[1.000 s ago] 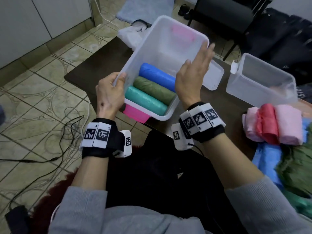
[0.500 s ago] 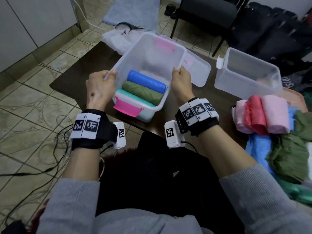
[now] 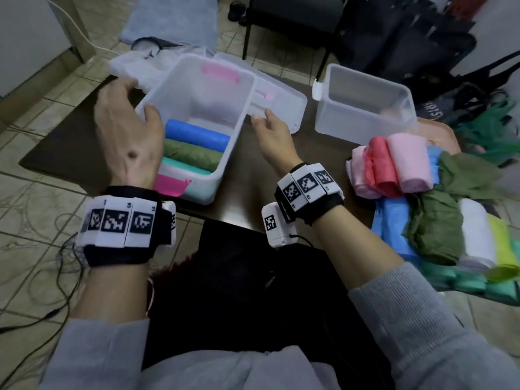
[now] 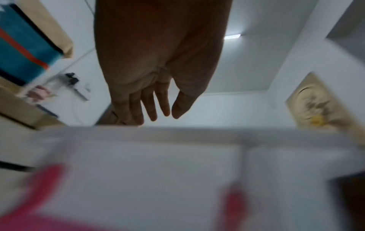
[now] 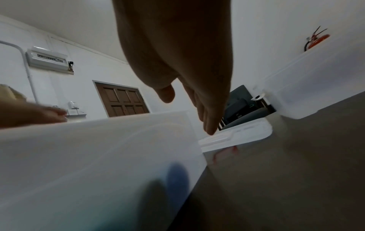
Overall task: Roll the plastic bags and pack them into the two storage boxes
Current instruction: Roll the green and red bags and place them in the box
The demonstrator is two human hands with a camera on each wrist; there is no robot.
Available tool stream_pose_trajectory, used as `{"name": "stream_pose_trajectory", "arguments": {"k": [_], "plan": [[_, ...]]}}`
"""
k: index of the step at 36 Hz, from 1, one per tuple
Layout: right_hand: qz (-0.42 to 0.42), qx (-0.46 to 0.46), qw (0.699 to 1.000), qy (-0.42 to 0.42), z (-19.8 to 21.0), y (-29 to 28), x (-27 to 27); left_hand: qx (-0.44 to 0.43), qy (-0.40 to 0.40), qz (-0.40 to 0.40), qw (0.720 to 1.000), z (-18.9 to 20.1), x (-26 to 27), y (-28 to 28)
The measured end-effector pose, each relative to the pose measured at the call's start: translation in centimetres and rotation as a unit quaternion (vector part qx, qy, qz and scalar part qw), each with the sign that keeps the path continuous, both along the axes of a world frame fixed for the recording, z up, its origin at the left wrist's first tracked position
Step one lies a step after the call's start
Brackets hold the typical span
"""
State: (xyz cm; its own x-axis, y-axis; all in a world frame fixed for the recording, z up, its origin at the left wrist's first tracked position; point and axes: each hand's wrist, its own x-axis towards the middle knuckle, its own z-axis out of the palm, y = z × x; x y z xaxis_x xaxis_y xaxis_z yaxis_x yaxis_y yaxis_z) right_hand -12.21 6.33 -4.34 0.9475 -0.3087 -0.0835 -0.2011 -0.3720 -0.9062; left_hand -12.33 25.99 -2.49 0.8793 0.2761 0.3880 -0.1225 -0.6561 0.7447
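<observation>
Storage box (image 3: 180,114) with three rolls, plain only from the head; wrist views: both grips slack, empty.

Two translucent storage boxes stand on the worktop (image 3: 323,142): the left box (image 3: 174,102), with pink latches, and the right box (image 3: 363,125). One loose translucent lid (image 3: 284,105) lies between them. Inside the left box are three rolled bags, side by side: one blue roll (image 3: 197,134), one green roll (image 3: 191,154) and one teal roll (image 3: 183,168). Beside the right box sit three more rolls: one pale pink roll (image 3: 358,173), one red roll (image 3: 382,167) and one pink roll (image 3: 410,164). A heap of unrolled bags (image 3: 439,229) lies nearer, too tangled to count. Two hands show, the left hand (image 3: 126,136) and the right hand (image 3: 273,136), each with one marker wristband
</observation>
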Motion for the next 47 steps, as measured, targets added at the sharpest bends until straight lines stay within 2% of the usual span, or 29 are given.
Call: {"name": "stream_pose_trajectory", "arguments": {"k": [2, 5, 9, 14, 18, 21, 26, 35, 39, 47], "plan": [[-0.011, -0.025, 1.0, 0.004, -0.4, -1.6, -0.7, 0.008, -0.055, -0.048, 0.997, 1.2, -0.9, -2.5], [-0.044, -0.091, 0.995, 0.006, -1.0, -4.1, -2.0, 0.012, -0.068, -0.13, 0.989, 2.1, -2.6, -7.3], [-0.106, -0.163, 0.981, 0.019, -1.5, -7.7, -4.2, -0.002, -0.016, -0.259, 0.966, -0.3, -4.1, -13.2], [-0.195, -0.269, 0.942, 0.046, -1.8, -11.9, -7.6, 0.07, 0.108, -0.371, 0.92, -5.4, -5.8, -18.3], [-0.275, -0.412, 0.857, 0.146, -1.5, -14.7, -10.8, 0.146, 0.219, -0.371, 0.891, -8.0, -6.4, -20.4], [-0.303, -0.437, 0.825, 0.191, -1.5, -16.6, -12.5, 0.187, 0.255, -0.361, 0.878, -9.4, -6.6, -20.9], [-0.366, -0.406, 0.807, 0.223, -1.5, -18.6, -13.7, 0.201, 0.248, -0.341, 0.884, -11.1, -7.1, -20.7], [-0.38, -0.402, 0.785, 0.279, -2.8, -20.3, -14.0, 0.281, 0.177, -0.305, 0.893, -12.8, -8.0, -20.4], [-0.391, -0.408, 0.77, 0.297, -3.3, -21.2, -13.7, 0.287, 0.169, -0.298, 0.894, -13.0, -8.1, -20.4], [-0.422, -0.393, 0.762, 0.296, -3.5, -22.3, -13.3, 0.278, 0.162, -0.296, 0.899, -13.3, -8.1, -20.4]]}}
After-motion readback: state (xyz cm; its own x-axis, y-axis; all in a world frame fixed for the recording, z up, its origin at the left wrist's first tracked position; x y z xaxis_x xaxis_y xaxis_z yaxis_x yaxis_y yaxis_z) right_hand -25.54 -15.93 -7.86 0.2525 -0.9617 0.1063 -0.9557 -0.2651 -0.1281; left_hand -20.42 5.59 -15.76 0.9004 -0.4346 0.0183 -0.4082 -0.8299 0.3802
